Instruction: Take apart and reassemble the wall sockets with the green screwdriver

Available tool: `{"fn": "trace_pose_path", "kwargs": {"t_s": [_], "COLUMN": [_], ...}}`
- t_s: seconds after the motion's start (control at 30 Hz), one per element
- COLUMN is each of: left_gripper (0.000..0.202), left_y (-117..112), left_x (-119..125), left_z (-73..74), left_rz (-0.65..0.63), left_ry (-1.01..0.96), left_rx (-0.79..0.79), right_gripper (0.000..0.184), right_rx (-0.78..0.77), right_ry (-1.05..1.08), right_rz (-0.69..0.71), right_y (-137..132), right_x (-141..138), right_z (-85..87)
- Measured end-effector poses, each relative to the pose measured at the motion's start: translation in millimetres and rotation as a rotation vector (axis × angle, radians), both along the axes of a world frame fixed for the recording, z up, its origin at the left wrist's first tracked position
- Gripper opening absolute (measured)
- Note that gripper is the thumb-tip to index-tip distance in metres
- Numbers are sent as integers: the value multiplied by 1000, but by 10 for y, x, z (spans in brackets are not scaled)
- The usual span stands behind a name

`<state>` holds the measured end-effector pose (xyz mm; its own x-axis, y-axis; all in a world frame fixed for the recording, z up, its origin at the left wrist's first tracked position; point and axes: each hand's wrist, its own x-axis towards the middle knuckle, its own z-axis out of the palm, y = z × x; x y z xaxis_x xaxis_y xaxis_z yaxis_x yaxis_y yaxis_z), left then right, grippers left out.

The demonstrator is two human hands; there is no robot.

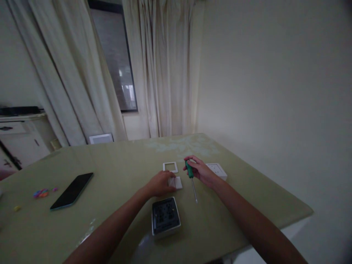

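In the head view, my right hand [202,171] is closed around the green handle of a screwdriver [189,170]. Its metal shaft slants down toward me, the tip just above or at the tabletop; I cannot tell which. My left hand [161,184] grips a small white switch plate [178,182] on the table, thumb at the near edge and fingers at the far one. Behind that plate lies a thin white square frame [171,167]. Nearer to me sits a wall socket box [165,216] with a dark face and white sides.
A white socket unit [217,170] stands behind my right forearm, near the wall. To the left lie a dark tablet [73,190] and small colourful pieces [41,193]. The table's [123,157] right edge runs close to the wall; curtains [165,73] hang behind.
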<state>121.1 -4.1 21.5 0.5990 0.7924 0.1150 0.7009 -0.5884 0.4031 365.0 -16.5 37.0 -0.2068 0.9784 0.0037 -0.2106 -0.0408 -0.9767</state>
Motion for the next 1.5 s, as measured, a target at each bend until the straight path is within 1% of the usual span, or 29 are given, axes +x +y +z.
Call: {"fn": "trace_pose_path", "kwargs": {"t_s": [0.07,0.17,0.23,0.33,0.37,0.43,0.47,0.53,0.63,0.7,0.8,0.93,1.07,1.23,1.37,1.5], "left_gripper": [49,45,40,37,34,34,35,36,33,32,31,33,31,32,29,29], "left_y": [-19,-144,-316,-707,-846,-1082,-1166,-1254,-1255,-1236,-1229,-1226,-1192,-1181,-1221,-1274], "left_x": [-44,-239,-404,-588,-618,-633,-624,-599,-587,-604,-633,-646,-655,-679,-703,-715], "left_z": [14,137,248,356,361,321,283,195,100,83,106,148,139,71,-8,-93], "left_rz": [7,27,35,19,18,26,24,15,8,6,0,29,14,19,40,36], "left_ry": [-11,-46,-102,-249,-261,-230,-206,-160,-139,-148,-155,-158,-164,-208,-194,-171], "left_rx": [8,25,36,23,24,15,10,12,38,52,58,52,22,-8,-11,29], "right_gripper": [45,39,36,36,36,37,37,36,35,34,33,34,33,34,34,35], "right_rx": [-6,-12,-11,-9,-9,-11,-11,-10,-10,-4,6,5,3,-4,-4,-1], "right_ry": [7,15,19,20,19,16,15,12,6,7,13,16,15,6,1,1], "right_rz": [-18,-44,-58,-62,-60,-55,-55,-61,-73,-80,-87,-82,-81,-80,-72,-66], "right_y": [-2,-9,-16,-26,-29,-36,-40,-47,-58,-64,-75,-85,-79,-69,-74,-77], "right_x": [7,-21,-49,-87,-96,-111,-116,-119,-107,-93,-77,-76,-86,-100,-109,-114], "right_z": [2,-25,-41,-39,-34,-22,-18,-13,-12,-7,6,17,8,-5,-8,-11]}}
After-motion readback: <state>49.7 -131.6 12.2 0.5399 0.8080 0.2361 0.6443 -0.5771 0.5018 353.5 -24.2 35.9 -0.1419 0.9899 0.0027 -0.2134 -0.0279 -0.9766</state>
